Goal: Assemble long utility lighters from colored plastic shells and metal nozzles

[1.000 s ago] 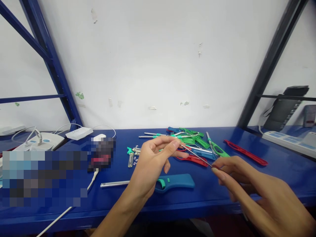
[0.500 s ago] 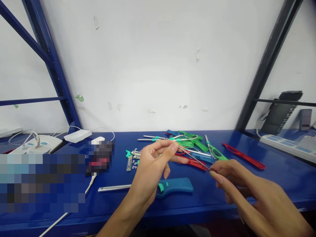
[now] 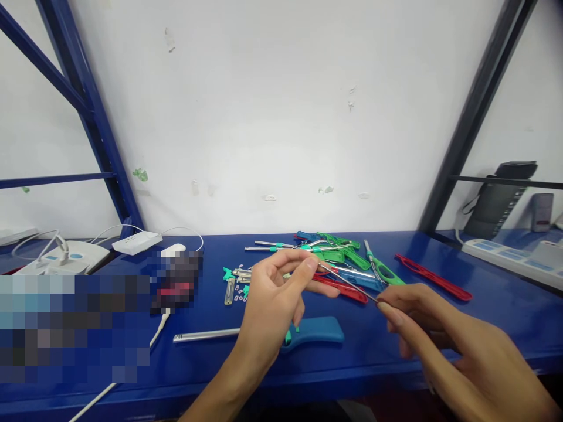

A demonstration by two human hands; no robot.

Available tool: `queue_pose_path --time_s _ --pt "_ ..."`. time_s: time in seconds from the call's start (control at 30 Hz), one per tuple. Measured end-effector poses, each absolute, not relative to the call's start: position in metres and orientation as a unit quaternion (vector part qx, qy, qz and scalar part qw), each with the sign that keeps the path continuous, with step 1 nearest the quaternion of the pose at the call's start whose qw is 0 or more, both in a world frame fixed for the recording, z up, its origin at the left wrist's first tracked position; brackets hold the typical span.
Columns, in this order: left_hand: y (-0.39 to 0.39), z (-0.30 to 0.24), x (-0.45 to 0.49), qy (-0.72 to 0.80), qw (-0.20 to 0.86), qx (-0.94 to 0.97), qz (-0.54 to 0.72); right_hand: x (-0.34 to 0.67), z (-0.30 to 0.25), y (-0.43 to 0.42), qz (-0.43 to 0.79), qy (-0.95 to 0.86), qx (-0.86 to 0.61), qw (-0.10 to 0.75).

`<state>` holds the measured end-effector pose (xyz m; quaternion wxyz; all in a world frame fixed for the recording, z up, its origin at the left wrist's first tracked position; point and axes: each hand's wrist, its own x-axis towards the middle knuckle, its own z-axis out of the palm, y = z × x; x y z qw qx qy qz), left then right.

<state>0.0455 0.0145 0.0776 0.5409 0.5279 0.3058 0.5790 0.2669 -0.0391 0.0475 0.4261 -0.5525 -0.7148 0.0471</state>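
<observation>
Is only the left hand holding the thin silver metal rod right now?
No, the left hand pinches the thin silver metal rod and the right hand pinches it farther along.

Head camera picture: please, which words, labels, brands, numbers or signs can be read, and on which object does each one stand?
No readable text anywhere.
Held metal rod, front blue handle: no lettering visible.
Power strip and phone at right: any markings too small or blurred.
Pixelated patches: contents hidden.
</observation>
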Motion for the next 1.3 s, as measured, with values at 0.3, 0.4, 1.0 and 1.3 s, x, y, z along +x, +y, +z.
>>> queue_pose_path --time_s 0.3,0.4,1.0,1.3 --pt "0.012 0.082 0.043 0.322 0.513 0.572 0.553 0.269 0.047 -0.043 0.033 -0.651 -0.591 0.476" --pt "0.011 0.086 0.041 0.336 0.481 0.603 0.541 0.275 0.051 -0.043 -0.013 -0.633 -0.593 0.498" --pt "0.015 0.076 0.039 0.384 0.241 0.801 0.391 0.245 0.101 -0.01 0.085 -0.599 -0.419 0.677" --pt "0.018 0.075 0.038 0.377 0.176 0.822 0.39 0.249 0.096 0.006 0.21 -0.655 -0.422 0.591"
